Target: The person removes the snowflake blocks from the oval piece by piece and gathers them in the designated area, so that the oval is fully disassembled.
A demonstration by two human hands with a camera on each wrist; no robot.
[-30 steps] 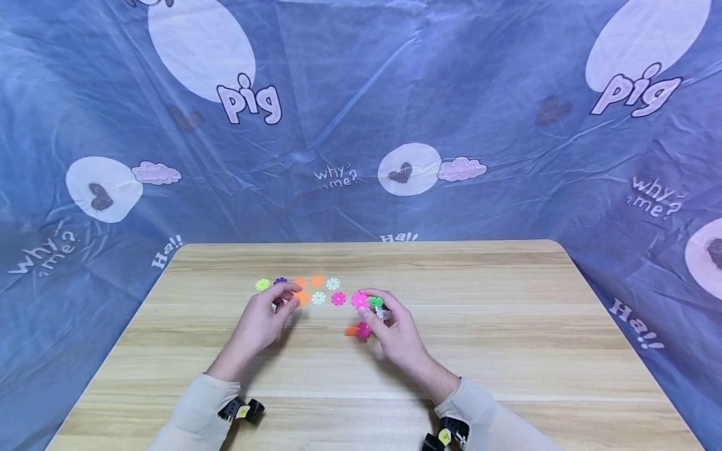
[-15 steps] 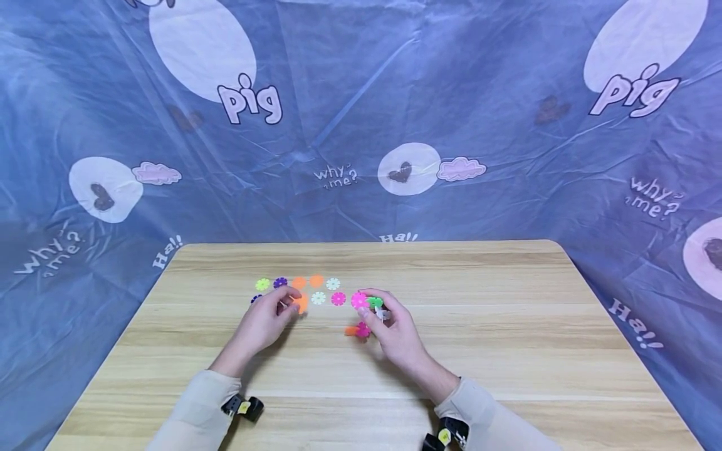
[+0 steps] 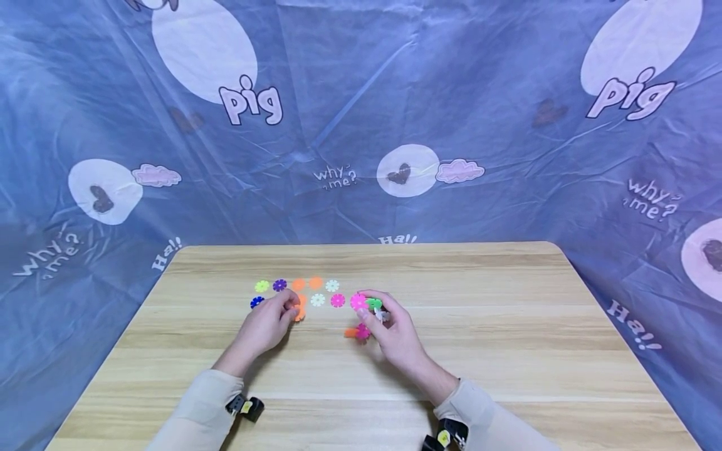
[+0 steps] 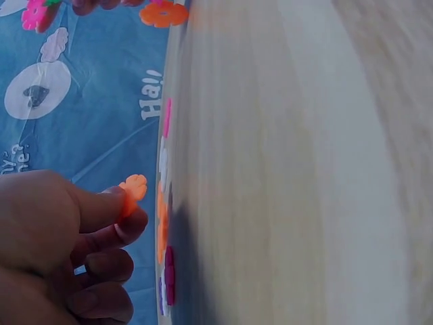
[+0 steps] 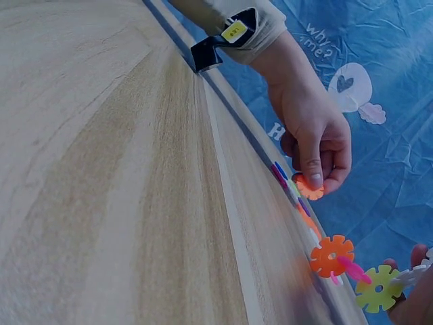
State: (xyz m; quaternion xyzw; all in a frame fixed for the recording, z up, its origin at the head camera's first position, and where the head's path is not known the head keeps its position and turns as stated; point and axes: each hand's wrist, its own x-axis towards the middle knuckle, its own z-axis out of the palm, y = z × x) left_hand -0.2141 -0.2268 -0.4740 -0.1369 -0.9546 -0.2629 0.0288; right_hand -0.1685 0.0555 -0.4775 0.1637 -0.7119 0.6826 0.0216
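Note:
My left hand [image 3: 267, 322] pinches an orange notched disc [image 5: 309, 187] between thumb and fingers, raised above the tabletop in the left wrist view. Its other fingers are curled in. My right hand [image 3: 403, 335] grips a cluster of interlocked notched discs. A bright pink disc [image 3: 358, 301] and a green disc [image 3: 374, 304] stand at the cluster's top. Lower down an orange disc [image 5: 331, 256] joins a pink one, beside a yellow-green disc [image 5: 379, 289]. The fingers hide part of this cluster.
Loose discs lie in two rows on the wooden table [image 3: 479, 351]: a yellow-green disc [image 3: 262, 286], a purple disc [image 3: 279, 285], a dark blue disc [image 3: 257, 302], a white disc [image 3: 318, 300], a pink disc [image 3: 338, 300] and several others. A patterned blue cloth [image 3: 350, 113] hangs behind.
My left hand has taken an orange disc between thumb and fingers and drawn it slightly nearer, uncovering purple and dark blue discs. The right hand and its cluster have stayed nearly still.

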